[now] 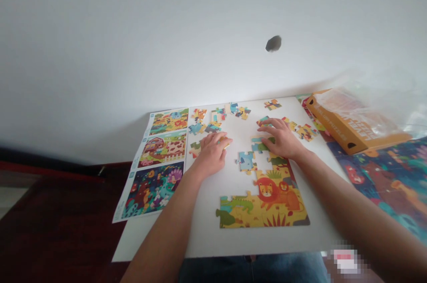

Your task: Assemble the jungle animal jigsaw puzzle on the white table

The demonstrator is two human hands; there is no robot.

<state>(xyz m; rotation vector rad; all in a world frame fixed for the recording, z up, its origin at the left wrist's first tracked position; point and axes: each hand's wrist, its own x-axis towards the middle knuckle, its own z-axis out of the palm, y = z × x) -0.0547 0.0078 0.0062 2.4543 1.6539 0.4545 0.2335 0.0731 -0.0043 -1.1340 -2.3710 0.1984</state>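
A partly joined jigsaw (267, 205) with a lion and a crocodile lies near the front of the white table (207, 234). My right hand (280, 137) rests palm down, fingers spread, on pieces at the jigsaw's upper edge. My left hand (213, 149) lies left of it with fingers curled over a yellow-edged puzzle piece (224, 142). A loose blue piece (247, 161) sits between my hands. Several loose pieces (213, 119) are scattered along the far side of the table.
A picture sheet (160, 163) with three puzzle images hangs over the table's left edge. An orange puzzle box (350, 129) under clear plastic stands at the right, beside a finished dark puzzle (393, 180). A white wall rises behind the table.
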